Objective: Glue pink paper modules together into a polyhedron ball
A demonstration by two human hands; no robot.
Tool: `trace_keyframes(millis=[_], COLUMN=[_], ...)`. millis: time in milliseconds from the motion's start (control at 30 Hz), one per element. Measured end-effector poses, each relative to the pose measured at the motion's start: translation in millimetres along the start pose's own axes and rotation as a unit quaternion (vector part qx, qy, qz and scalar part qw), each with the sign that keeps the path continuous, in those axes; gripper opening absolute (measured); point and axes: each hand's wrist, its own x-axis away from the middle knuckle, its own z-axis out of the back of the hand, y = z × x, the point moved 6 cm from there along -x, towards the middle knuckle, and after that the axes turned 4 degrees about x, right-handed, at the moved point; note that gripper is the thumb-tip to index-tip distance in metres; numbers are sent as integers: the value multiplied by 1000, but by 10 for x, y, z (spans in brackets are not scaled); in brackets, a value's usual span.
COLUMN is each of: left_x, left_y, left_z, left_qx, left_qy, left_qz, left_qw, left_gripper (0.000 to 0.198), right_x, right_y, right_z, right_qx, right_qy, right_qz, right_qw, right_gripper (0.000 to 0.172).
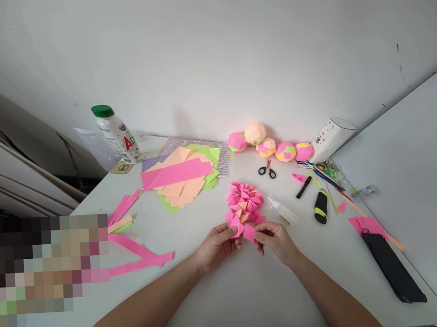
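My left hand (216, 244) pinches a small folded pink paper piece (236, 229) just above the white table (225, 290). My right hand (274, 239) pinches a second folded pink paper piece (249, 233), and the two pieces meet between my fingertips. Right behind them lies a heap of folded pink and orange paper pieces (244, 201). A small glue bottle (281, 211) lies just to the right of the heap.
Sheets of pink, orange and green paper (182, 177) are stacked at the back, pink strips (137, 253) lie left. Several paper balls (267, 146) line the wall, with scissors (266, 170), a cutter (320, 207), pens (323, 175), a white box (330, 138), a bottle (117, 134) and a black case (392, 266).
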Motion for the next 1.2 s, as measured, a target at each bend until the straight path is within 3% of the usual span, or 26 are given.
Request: trace_keyframes(millis=[600,1200], left_x=[-8,14], left_y=[-10,-26], left_z=[8,15], left_qx=[-21,-51], left_qy=[-14,12], left_qz=[0,-12], left_qw=[1000,999], left_gripper=[18,19], right_x=[-14,20], right_y=[122,96], right_z=[4,-81], right_qx=[-57,-28], right_qy=[8,10], right_qz=[-43,-45], right_qw=[997,999], right_gripper=[15,19])
